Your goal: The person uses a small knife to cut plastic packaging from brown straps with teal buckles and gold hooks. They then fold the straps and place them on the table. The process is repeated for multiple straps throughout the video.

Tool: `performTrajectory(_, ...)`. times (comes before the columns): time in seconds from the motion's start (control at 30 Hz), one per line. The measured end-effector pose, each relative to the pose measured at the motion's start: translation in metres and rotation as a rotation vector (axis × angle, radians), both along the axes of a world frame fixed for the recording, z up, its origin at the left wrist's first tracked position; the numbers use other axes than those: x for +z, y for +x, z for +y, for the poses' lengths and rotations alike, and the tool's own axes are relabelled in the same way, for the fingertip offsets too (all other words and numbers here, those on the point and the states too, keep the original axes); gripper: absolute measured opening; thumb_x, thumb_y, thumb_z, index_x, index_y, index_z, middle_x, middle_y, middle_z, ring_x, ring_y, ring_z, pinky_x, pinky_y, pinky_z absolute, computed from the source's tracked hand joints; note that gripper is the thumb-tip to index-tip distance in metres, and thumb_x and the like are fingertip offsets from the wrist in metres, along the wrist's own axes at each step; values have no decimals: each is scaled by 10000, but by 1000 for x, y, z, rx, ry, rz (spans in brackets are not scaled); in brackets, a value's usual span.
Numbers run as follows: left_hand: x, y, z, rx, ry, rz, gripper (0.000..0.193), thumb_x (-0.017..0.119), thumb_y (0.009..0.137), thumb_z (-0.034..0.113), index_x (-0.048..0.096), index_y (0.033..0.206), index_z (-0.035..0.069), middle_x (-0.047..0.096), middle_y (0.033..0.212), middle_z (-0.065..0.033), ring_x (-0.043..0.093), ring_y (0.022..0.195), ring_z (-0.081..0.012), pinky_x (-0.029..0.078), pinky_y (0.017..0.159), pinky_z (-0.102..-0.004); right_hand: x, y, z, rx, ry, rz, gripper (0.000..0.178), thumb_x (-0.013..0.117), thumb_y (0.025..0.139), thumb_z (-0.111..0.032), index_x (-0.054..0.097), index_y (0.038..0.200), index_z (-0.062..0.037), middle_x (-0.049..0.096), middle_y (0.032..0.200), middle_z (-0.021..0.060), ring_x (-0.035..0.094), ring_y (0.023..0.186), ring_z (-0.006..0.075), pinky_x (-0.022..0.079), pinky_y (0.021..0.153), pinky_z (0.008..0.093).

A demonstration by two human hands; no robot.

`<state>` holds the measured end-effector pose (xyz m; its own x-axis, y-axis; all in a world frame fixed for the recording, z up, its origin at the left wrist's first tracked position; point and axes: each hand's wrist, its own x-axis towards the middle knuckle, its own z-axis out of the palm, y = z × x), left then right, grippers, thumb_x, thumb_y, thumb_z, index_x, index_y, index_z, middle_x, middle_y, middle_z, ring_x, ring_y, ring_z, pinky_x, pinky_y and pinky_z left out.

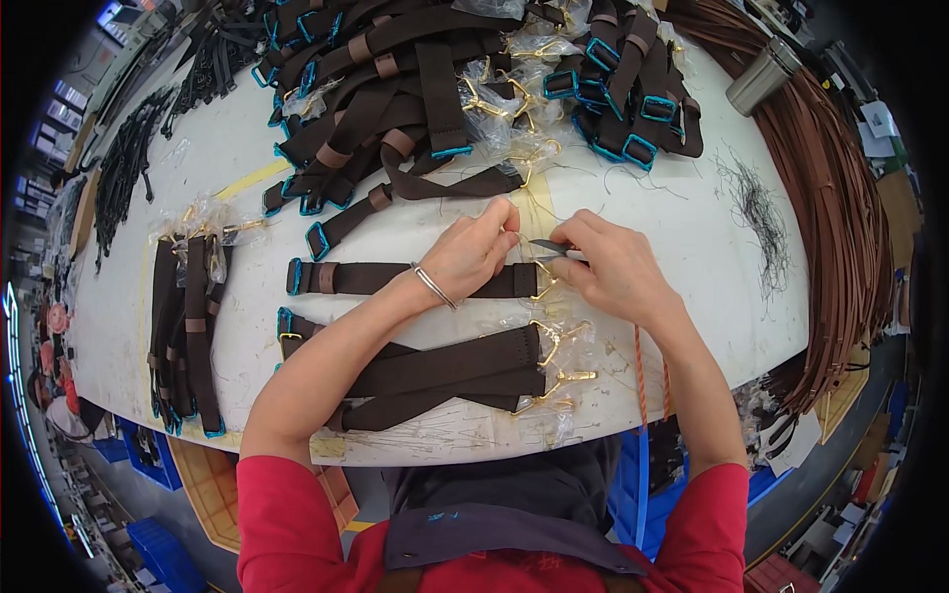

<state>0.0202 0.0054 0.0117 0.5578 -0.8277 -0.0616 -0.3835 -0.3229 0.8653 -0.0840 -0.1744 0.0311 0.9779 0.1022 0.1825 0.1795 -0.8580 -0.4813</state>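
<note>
Over the table's middle, my left hand (473, 255) is closed, thumb and fingertips pinching a fine thread near the end of a dark brown strap (386, 280). My right hand (618, 265) is wrapped around small dark thread snips (547, 245), whose blades point left toward the pinched fingertips. Beneath the hands, that strap lies flat, with a blue-wrapped buckle (295, 277) at its left end and a gold clasp (543, 281) in clear film at its right end. Closer to me rest several similar straps (445, 363), partly hidden by my left forearm.
A big heap of straps (395, 109) covers the far side, and a smaller bundle (193, 326) lies at left. Long brown strips (840, 217) hang along the right edge beside a metal flask (763, 77). Loose black threads (758, 222) are scattered at right. An orange cord (641, 376) hangs near my right forearm.
</note>
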Motion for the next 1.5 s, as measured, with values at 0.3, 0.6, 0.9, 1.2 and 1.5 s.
performTrajectory(0.3, 5, -7, -5, 226, -14, 233, 109, 388, 949, 177, 367, 948, 69, 530, 592, -51, 445, 418, -70, 339, 338, -219, -7, -27, -23, -147, -276, -279, 240, 681, 686, -131, 563, 893, -100, 511, 803, 28, 566, 726, 190, 463, 542, 311)
performTrajectory(0.6, 35, 22, -28, 45, -47, 609, 201, 442, 932, 200, 425, 1051, 39, 569, 724, -82, 507, 476, -99, 430, 419, -225, 13, -60, -7, -120, 233, 248, 282, 601, 815, -240, 540, 1024, -61, 609, 750, 128, 594, 692, 298, 449, 632, 388)
performTrajectory(0.9, 36, 11, -25, -541, 149, -368, 403, 662, 733, 121, 473, 1083, 56, 522, 994, -79, 539, 915, -229, 446, 753, -346, 4, -68, -13, -100, 530, 438, 279, 525, 874, -249, 499, 991, 3, 567, 710, 112, 536, 630, 212, 431, 589, 326)
performTrajectory(1.2, 11, -6, -25, -463, 153, -437, 167, 610, 760, 76, 461, 827, 38, 485, 883, -114, 510, 849, -303, 414, 721, -389, -2, -50, -16, 169, 940, 818, 229, 566, 853, -211, 535, 978, -22, 548, 706, 2, 469, 613, 70, 411, 547, 235)
performTrajectory(1.5, -1, -6, -18, -413, -43, -501, 152, 578, 767, 22, 434, 817, 27, 491, 744, -137, 510, 722, -338, 415, 639, -389, -15, -60, 8, -161, 167, 65, 225, 592, 792, -171, 523, 955, -33, 597, 726, 100, 591, 624, 248, 454, 564, 357)
